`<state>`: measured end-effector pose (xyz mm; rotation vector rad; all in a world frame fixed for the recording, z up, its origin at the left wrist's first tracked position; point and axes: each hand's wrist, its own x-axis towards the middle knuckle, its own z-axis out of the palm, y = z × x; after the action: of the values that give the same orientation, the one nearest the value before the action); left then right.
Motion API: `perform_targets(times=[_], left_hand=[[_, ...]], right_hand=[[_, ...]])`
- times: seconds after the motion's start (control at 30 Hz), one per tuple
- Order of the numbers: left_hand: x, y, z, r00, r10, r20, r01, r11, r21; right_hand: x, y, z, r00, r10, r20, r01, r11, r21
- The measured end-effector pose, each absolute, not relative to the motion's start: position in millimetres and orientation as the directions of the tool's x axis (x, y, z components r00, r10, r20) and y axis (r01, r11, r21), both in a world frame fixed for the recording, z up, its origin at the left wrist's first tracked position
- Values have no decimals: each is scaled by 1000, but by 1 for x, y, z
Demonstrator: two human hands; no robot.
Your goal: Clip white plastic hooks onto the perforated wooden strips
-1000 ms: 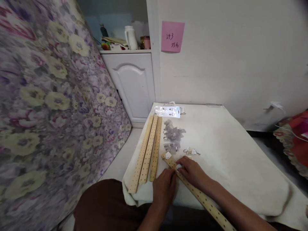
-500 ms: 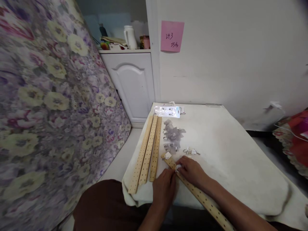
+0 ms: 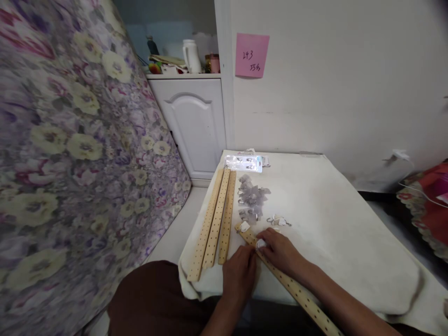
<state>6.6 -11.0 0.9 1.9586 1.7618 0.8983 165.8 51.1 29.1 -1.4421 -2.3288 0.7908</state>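
the right hand pinched a white piece at the perforated wooden strip, which slanted past the table edge; the left hand grip was hard to tell. apparently mid-fastening, calling next for steady alignment.

Holed wooden strip aslant; white piece pinched.

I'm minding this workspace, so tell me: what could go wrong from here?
The long, perforated pale-wood strip under the hands juts past the near edge of the white-covered table; a bump might tip it.
The small, rounded white piece in the right hand could slip free.
The left hand might nudge the three perforated wooden strips lying close by.
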Motion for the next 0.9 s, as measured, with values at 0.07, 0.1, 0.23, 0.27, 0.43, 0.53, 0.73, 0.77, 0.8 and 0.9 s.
perform_targets(times=[0.07, 0.1, 0.23, 0.27, 0.43, 0.53, 0.73, 0.77, 0.8, 0.9], left_hand=[[7, -11, 1, 20, 978, 208, 753, -151, 641], [6, -11, 1, 18, 979, 203, 755, -146, 639], [6, -11, 2, 18, 979, 204, 750, -148, 645], [6, -11, 2, 17, 978, 207, 746, -150, 649], [7, -11, 1, 11, 976, 219, 743, -154, 651], [8, -11, 1, -13, 977, 212, 751, -130, 647], [7, -13, 6, -100, 977, 188, 680, -71, 730], [6, -13, 7, -106, 974, 201, 668, -80, 740], [6, -14, 7, -109, 970, 216, 662, -91, 744], [4, -15, 7, -111, 960, 256, 660, -122, 742]], right_hand=[[166, 50, 29, -459, 888, -32, 720, 350, -599], [167, 49, 29, -459, 888, -27, 714, 350, -607], [173, 47, 33, -453, 891, 14, 678, 355, -644], [176, 47, 34, -444, 896, 31, 672, 355, -649], [208, 52, 40, -332, 939, 87, 691, 305, -656], [230, 55, 35, -264, 960, 97, 706, 261, -659], [239, 54, 17, -250, 962, 108, 634, 247, -732], [236, 54, 16, -252, 961, 112, 622, 249, -742], [232, 54, 15, -253, 961, 113, 617, 250, -746], [221, 55, 15, -248, 965, 82, 640, 227, -734]])
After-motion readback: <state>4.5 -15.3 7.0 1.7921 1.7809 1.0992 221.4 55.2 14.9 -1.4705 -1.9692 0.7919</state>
